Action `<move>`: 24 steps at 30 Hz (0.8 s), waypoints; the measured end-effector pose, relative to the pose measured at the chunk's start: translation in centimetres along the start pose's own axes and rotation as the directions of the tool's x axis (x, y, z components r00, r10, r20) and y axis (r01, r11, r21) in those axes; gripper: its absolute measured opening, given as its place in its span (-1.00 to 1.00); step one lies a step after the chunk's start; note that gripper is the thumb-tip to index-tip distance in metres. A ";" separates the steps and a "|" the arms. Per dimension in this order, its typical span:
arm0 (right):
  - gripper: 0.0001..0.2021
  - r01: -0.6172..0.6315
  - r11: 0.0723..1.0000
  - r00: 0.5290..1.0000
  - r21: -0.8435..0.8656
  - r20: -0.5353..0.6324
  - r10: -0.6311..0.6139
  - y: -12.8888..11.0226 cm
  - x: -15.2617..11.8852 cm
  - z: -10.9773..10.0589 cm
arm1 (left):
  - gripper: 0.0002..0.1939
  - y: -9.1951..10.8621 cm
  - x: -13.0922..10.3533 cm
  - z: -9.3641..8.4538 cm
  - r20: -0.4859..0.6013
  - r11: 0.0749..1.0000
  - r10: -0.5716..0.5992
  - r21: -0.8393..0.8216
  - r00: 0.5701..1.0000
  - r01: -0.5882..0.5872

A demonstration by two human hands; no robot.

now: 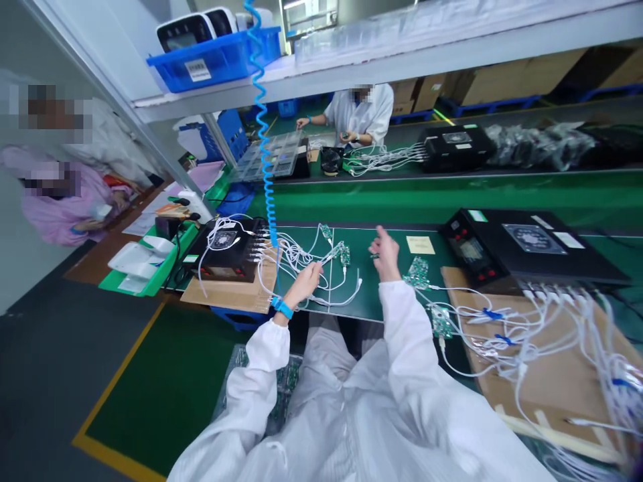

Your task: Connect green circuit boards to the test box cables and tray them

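Note:
My left hand (pixel 304 281), with a blue band at the wrist, is closed round a white cable (pixel 329 256) among the loose white cables. Just beyond its fingertips lies a small green circuit board (pixel 344 254); another board (pixel 326 232) is a little farther back. My right hand (pixel 384 253) is raised over the green mat, its index finger stretched forward; a small dark thing shows by the fingers, too small to name. Right of that hand are two more boards (pixel 416 273) (pixel 441 322) with white cables plugged in.
Black units with fans stand at left (pixel 226 251) and right (pixel 532 248), on cardboard. A yellow note (pixel 420 245) lies on the mat. A blue coiled hose (pixel 266 154) hangs in front. People in work coats sit across and at far left.

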State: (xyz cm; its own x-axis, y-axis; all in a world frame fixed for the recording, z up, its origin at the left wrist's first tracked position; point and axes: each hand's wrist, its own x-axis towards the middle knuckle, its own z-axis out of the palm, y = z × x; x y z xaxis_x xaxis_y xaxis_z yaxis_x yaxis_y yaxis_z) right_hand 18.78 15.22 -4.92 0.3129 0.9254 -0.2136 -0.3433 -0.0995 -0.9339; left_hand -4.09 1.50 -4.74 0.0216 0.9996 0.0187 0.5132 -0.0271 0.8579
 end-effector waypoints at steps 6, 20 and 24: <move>-0.55 0.126 0.919 0.991 -0.374 0.086 -0.101 3.3 -1.6 3.0 | -0.67 1.5 2.7 2.7 0.061 0.980 0.153 0.115 0.986 -0.160; -0.70 0.262 0.965 0.869 0.017 0.431 -0.244 3.2 -8.5 1.8 | -0.83 4.4 5.5 1.6 -0.116 0.964 0.233 0.160 0.965 -0.213; -0.59 0.215 0.974 0.870 0.075 0.439 -0.226 2.7 -8.6 2.2 | -0.81 5.2 4.5 1.6 -0.122 0.957 0.267 0.147 0.956 -0.249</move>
State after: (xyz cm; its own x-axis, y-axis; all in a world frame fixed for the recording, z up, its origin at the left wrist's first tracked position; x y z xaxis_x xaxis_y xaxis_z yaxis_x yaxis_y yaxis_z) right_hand 13.26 7.81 -5.00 -0.0390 0.9878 0.1506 -0.3332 0.1293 -0.9339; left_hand 0.03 5.88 -1.04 0.0533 0.9493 0.3098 0.6121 -0.2761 0.7410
